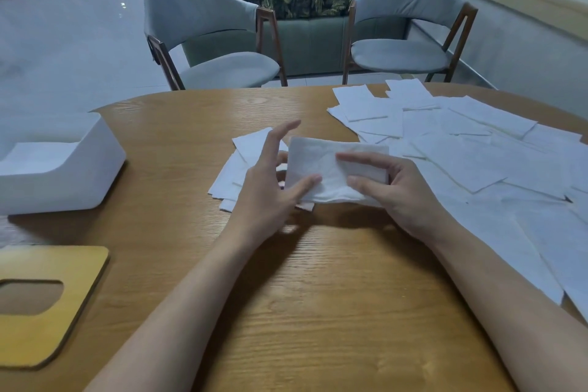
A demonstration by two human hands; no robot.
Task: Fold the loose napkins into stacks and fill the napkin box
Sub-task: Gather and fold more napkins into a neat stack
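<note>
Rounded woodgrain bench (318,296): near edge bare. Loose white napkins (477,153) overlap across the right side. Open white box (79,169) stands far left, slotted wooden lid (63,296) flat before it. Mid-bench, left hand (264,194) and right hand (404,194) each pinch one creased folded napkin (331,169) above a small pile (235,175).

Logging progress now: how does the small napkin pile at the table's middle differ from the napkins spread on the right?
The middle pile is small and overlapped into one rough heap; the right-hand spread is far larger and fans out. The middle pile's pieces look narrower, seemingly folded; the right-hand spread's sheets lie open and flat. Both are white napkins on the wooden table.
</note>
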